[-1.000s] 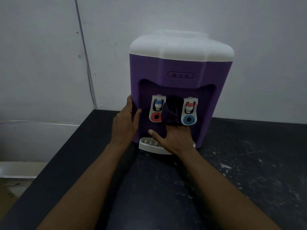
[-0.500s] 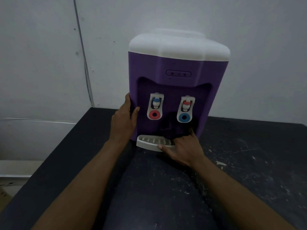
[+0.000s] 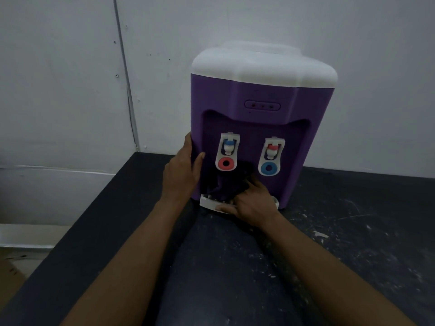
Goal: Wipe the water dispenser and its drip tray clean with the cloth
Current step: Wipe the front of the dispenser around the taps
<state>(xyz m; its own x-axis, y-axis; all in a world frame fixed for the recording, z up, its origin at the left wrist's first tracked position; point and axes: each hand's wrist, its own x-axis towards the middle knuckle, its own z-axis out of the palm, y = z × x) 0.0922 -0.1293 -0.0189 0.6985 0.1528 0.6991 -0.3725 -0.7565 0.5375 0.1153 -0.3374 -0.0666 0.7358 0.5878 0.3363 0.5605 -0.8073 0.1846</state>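
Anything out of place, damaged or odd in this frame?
Two things. Each tap mixes colours: the left tap has a blue cap over a red ring, the right tap a red cap over a blue ring. The black counter right of the dispenser is scuffed with white flecks. Nothing looks spilled or broken.

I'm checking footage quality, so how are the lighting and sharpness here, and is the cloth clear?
Head view: dim, flat light with no glare; the dark cloth at the right hand melts into the water dispenser recess, so its edges are hard to trace; the wall seam bows slightly from wide-angle distortion.
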